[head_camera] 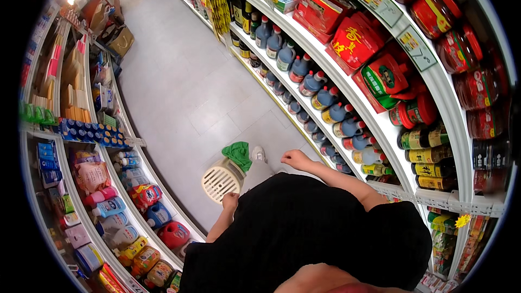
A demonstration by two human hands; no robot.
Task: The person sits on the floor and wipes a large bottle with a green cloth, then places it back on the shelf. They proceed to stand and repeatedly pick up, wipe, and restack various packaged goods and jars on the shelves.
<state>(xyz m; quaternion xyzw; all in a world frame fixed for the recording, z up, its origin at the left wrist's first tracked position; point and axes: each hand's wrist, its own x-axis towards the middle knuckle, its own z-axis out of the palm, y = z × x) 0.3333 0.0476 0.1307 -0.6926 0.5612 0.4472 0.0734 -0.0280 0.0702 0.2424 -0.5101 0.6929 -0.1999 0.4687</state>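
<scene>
My left hand [230, 200] is at the edge of a cream plastic stool [222, 182] with a slotted top; its fingers are curled, and whether they grip the stool cannot be told. A green cloth [238, 155] hangs over the stool's far side. My right hand [294, 158] is held out over the floor near the lower shelves on the right, its fingers loosely bent and nothing seen in it. A white shoe [258, 154] shows between the cloth and my right hand.
Shelves on the right hold dark sauce bottles [311, 83], red packets [354, 42] and red-lidded jars [460, 51]. Detergent bottles [158, 214] and boxes line the left shelves. A grey tiled floor [179, 65] runs between them, with bags and cartons [120, 40] at the far left.
</scene>
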